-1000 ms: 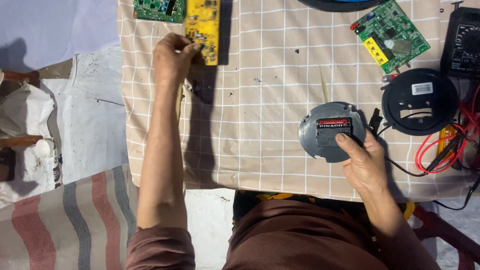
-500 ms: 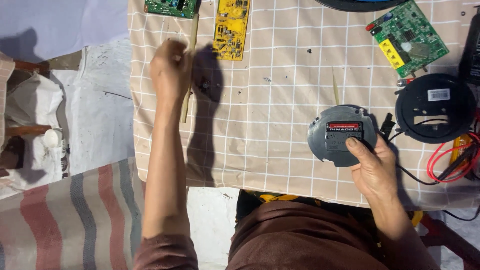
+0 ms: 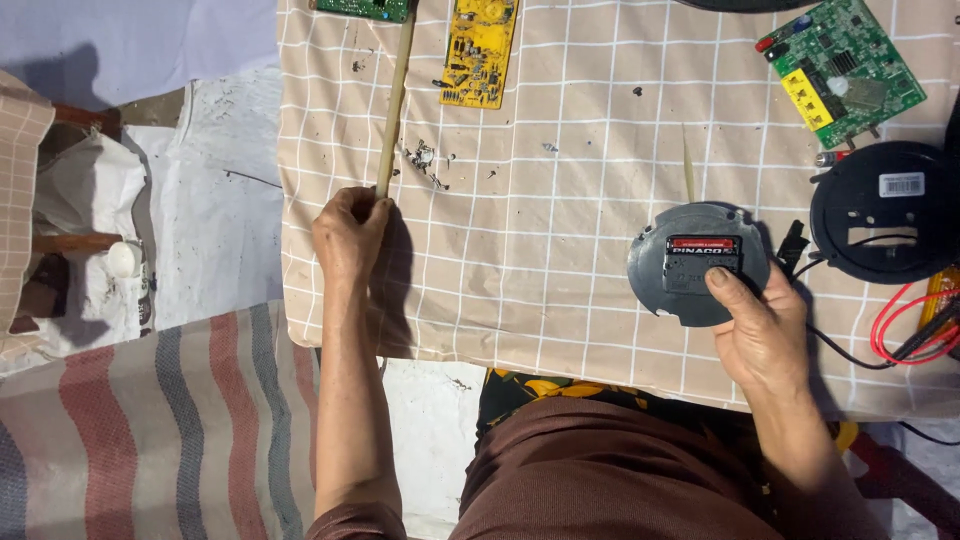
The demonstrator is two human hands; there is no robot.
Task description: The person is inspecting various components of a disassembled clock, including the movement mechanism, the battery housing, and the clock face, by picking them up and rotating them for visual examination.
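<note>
Left hand (image 3: 350,232) has pulled back down from the yellow circuit board (image 3: 482,50) toward the desk (image 3: 560,300) edge, fingers wrapped around the near end of a long thin stick (image 3: 394,100). Stick runs straight away from it, just left of that board. Right hand (image 3: 762,330) is well off to the board's lower right, gripping the grey round casing (image 3: 655,265), thumb on top.

The left hand (image 3: 350,232) has drawn back from beside the yellow circuit board (image 3: 480,50) toward the lower left of the frame, now gripping the long thin stick (image 3: 393,100).
</note>
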